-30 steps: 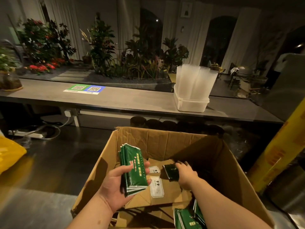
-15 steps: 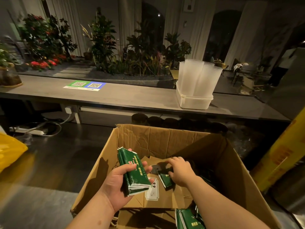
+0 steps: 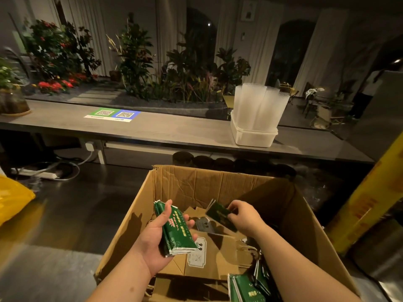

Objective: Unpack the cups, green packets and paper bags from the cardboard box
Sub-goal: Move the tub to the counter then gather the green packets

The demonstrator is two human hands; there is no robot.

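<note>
An open cardboard box (image 3: 187,184) stands on the floor in front of me. Over its left side my left hand (image 3: 152,238) grips a stack of green packets (image 3: 175,232). My right hand (image 3: 245,217) is raised inside the box and pinches a single green packet (image 3: 219,213). Brown paper bags (image 3: 218,253) with white labels lie in the bottom of the box. More green packets (image 3: 246,288) lie at its near right corner. Stacks of clear cups (image 3: 259,104) stand in a white tub (image 3: 253,136) on the long counter behind the box.
The grey counter (image 3: 152,129) carries a green and blue QR code sheet (image 3: 112,114). Plants line the far side. A yellow bag (image 3: 13,199) lies at the left, a yellow column (image 3: 366,205) rises at the right. A power strip and cables (image 3: 43,173) lie under the counter.
My right hand has lifted a green packet off the paper bags and holds it up in the box. My left hand has tilted its stack slightly and stayed over the box's left side.
</note>
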